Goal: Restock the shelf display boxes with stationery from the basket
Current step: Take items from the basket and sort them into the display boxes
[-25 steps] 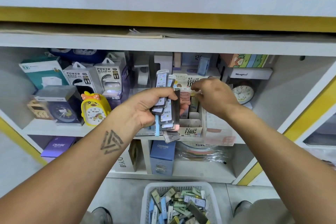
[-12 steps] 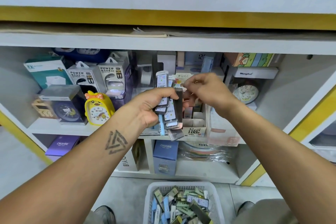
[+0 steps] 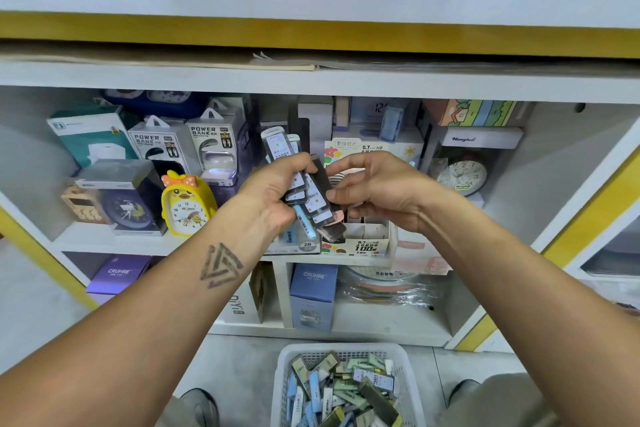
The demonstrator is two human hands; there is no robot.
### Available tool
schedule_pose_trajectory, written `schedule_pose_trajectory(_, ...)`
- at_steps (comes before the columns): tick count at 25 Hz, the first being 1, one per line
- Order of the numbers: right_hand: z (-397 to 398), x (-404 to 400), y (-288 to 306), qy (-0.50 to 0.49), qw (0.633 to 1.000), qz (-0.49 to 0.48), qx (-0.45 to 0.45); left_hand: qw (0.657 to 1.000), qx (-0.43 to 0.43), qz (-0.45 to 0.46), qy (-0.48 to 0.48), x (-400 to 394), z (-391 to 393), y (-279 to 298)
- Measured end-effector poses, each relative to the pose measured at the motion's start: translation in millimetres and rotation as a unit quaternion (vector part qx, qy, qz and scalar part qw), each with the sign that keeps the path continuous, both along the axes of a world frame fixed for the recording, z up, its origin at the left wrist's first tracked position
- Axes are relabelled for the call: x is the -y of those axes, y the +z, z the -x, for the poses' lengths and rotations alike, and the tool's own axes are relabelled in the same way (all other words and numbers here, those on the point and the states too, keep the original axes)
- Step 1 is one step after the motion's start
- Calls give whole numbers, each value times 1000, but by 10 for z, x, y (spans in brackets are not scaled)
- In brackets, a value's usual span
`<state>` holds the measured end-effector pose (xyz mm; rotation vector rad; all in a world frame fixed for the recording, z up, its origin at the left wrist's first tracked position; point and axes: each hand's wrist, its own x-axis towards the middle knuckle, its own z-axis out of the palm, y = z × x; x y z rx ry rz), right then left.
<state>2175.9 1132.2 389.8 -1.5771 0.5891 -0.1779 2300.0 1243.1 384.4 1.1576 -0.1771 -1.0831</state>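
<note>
My left hand (image 3: 273, 192) grips a fanned bundle of slim pencil-lead cases (image 3: 313, 199), dark, white and light blue, in front of the middle shelf. My right hand (image 3: 377, 189) has come up to the bundle, and its thumb and fingers pinch the dark case at the bundle's right edge. Just behind and below the hands stands an open display box (image 3: 367, 239) marked 0.7 HB 100, with cardboard dividers. A white plastic basket (image 3: 410, 378) on the floor below holds several more cases in green, blue and dark colours.
On the shelf to the left stand a yellow duck alarm clock (image 3: 187, 204), power bank boxes (image 3: 211, 146) and a boxed clock (image 3: 121, 198). A round clock (image 3: 462, 175) sits to the right. Cruhre boxes (image 3: 313, 295) fill the lower shelf. My shoes flank the basket.
My right hand has drawn back from the display box to the bundle in my left hand and now pinches a dark case there. My left hand has kept its grip.
</note>
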Motion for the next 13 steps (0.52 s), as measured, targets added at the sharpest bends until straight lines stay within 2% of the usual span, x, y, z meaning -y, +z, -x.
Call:
schedule_pose_trajectory(6, 17, 156, 64, -151, 978, 139, 29, 999, -14, -18, 48, -8, -10, 2)
schedule_pose_trajectory(13, 240, 340, 134, -109, 951, 287, 28, 999, -11, -25, 44, -78, -90, 13)
